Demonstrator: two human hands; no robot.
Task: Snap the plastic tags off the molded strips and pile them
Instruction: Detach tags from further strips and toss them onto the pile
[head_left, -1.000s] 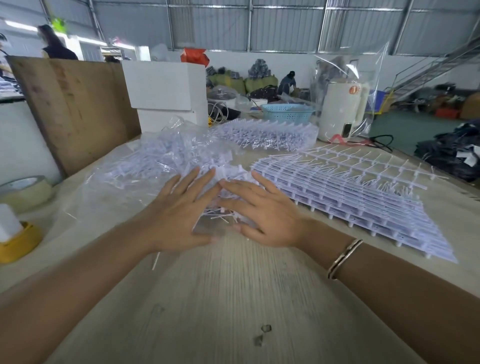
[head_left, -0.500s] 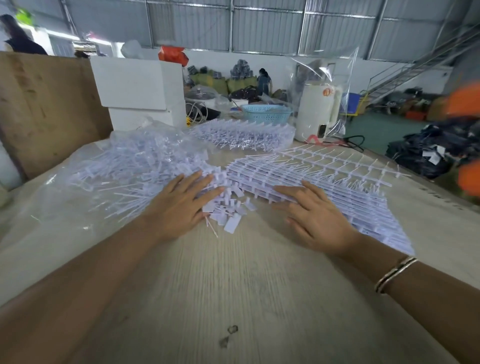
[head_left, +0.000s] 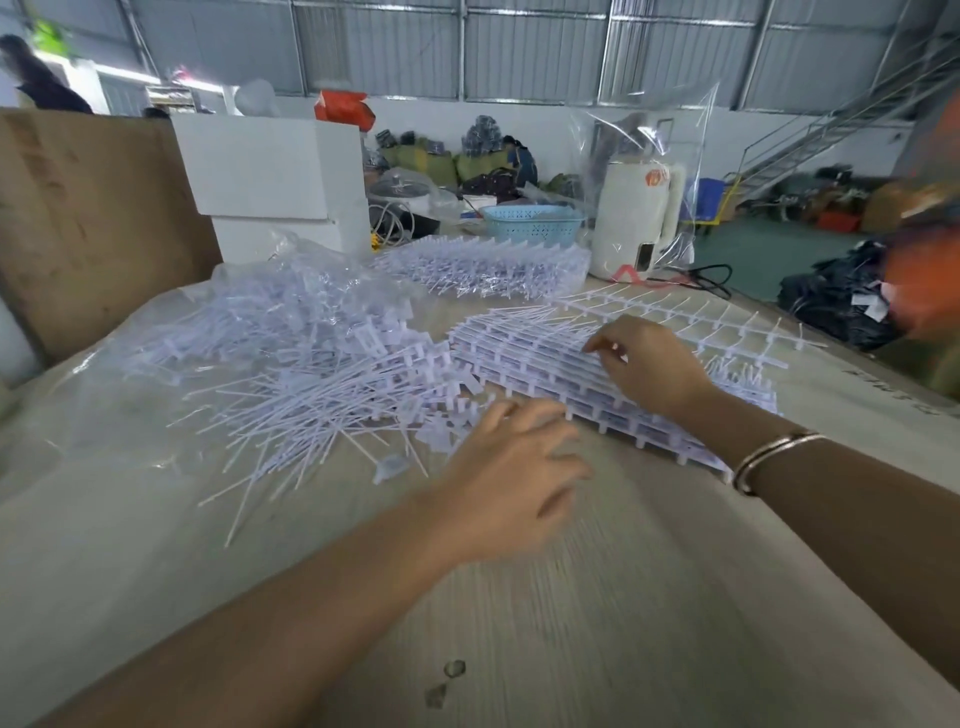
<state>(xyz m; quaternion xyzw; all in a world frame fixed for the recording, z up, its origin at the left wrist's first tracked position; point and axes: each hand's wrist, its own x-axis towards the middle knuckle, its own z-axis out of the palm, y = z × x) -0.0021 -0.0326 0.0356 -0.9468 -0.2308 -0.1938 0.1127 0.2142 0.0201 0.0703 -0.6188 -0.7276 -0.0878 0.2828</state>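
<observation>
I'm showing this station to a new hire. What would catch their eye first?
Probably the sprawling heap of loose white tags spilling over clear plastic at table centre-left. Next, the stack of molded strips to its right, with the right hand on top and the left hand at its near edge.

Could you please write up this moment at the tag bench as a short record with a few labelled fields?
Surface: wooden table
Loose pile: snapped-off plastic tags spread left of centre, partly on clear plastic sheet
Stock: stack of molded strips on the right
Left hand: blurred, at the stack's near edge, fingers relaxed
Right hand: on top of the stack, fingers curled at a strip
Behind: bagged strips, blue basket, white boxes
</observation>
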